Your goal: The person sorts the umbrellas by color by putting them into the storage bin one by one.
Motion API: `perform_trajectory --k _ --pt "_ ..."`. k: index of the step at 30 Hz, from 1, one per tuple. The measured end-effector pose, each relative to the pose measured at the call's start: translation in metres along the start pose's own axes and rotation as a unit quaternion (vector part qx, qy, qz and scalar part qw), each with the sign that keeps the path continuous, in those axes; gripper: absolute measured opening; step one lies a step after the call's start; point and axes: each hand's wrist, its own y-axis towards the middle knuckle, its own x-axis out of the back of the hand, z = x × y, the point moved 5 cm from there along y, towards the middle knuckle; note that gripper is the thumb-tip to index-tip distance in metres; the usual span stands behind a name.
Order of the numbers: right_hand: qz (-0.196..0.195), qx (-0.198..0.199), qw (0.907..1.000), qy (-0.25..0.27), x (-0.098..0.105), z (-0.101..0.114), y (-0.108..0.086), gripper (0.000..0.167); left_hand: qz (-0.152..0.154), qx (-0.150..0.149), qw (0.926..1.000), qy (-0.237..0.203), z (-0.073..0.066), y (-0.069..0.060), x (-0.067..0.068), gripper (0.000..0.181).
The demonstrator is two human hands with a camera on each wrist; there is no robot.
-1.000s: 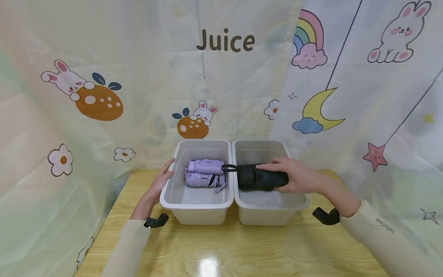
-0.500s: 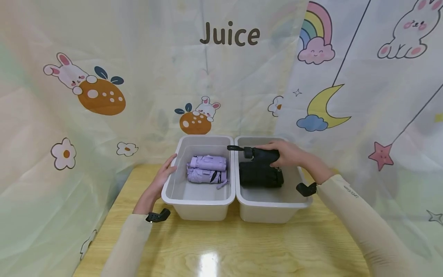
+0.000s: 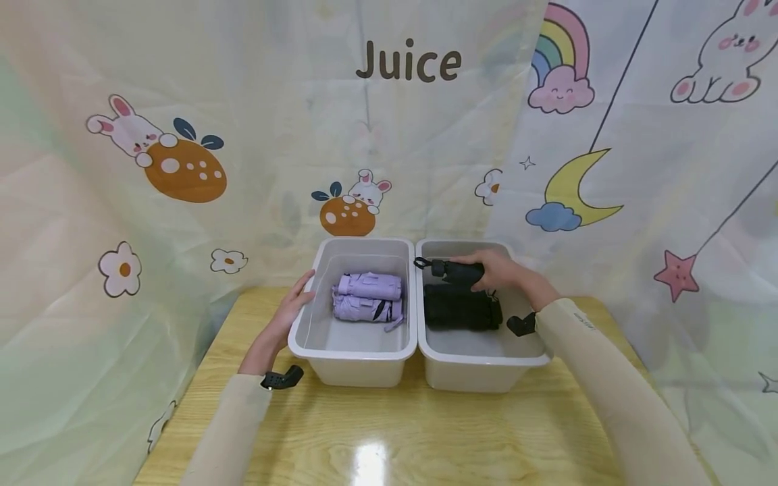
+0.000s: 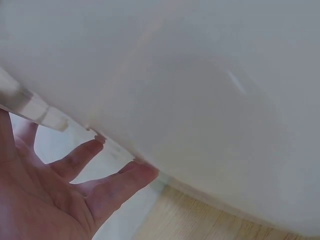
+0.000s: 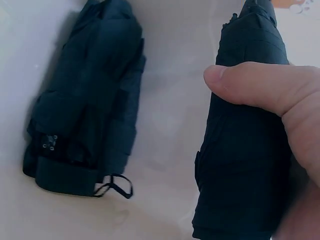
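In the head view, my right hand (image 3: 497, 270) grips a folded black umbrella (image 3: 463, 273) inside the right bin (image 3: 486, 374), towards its back wall. The thumb lies across the fabric in the right wrist view; the other fingers are mostly hidden. The handle and strap of this umbrella point left. A second folded black umbrella (image 5: 90, 100) lies in front of it, apart from it in the right wrist view. My left hand (image 3: 286, 317) touches the outer left side of the left bin (image 3: 355, 371), its fingers (image 4: 125, 182) stretched out against the wall.
Two folded purple umbrellas (image 3: 367, 297) lie one behind the other in the left bin. Both light grey bins stand side by side on a wooden table (image 3: 304, 439). Behind hangs a printed curtain (image 3: 273, 135).
My right hand has carried the black umbrella to the back of the right bin, uncovering the other black one. My left hand stays at the left bin; the head view shifts slightly.
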Motion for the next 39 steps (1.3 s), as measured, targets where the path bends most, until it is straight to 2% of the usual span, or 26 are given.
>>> perform_trajectory --k 6,11,17,22,26,30,35,39 --pt "0.01 -0.024 0.9994 0.023 -0.017 -0.019 0.006 0.081 0.001 -0.008 1.0 -0.003 0.0 0.001 -0.001 0.058" --pt "0.031 -0.037 0.9987 0.02 -0.028 -0.024 0.01 0.08 0.0 -0.002 1.0 0.0 0.002 -0.002 0.0 0.058" --pt "0.044 -0.07 0.9959 0.038 -0.031 -0.028 0.018 0.081 -0.003 -0.006 1.0 0.001 0.001 -0.001 0.0 0.059" --pt "0.066 -0.087 0.9938 0.02 -0.033 -0.03 0.026 0.081 -0.002 -0.011 0.9999 0.002 -0.001 0.0 0.0 0.059" --pt "0.086 -0.091 0.9917 0.031 -0.039 -0.029 0.032 0.08 0.003 -0.011 0.9999 0.001 0.0 0.0 -0.001 0.058" --pt "0.084 -0.097 0.991 0.038 -0.045 -0.032 0.034 0.08 0.01 -0.018 0.9998 -0.004 0.0 0.001 -0.002 0.058" --pt "0.094 -0.086 0.9911 0.039 -0.053 -0.033 0.036 0.079 0.003 -0.008 1.0 -0.002 0.003 0.0 0.0 0.059" --pt "0.097 -0.089 0.9904 0.042 -0.06 -0.038 0.039 0.08 0.005 -0.012 0.9999 0.0 0.003 0.0 0.001 0.059"
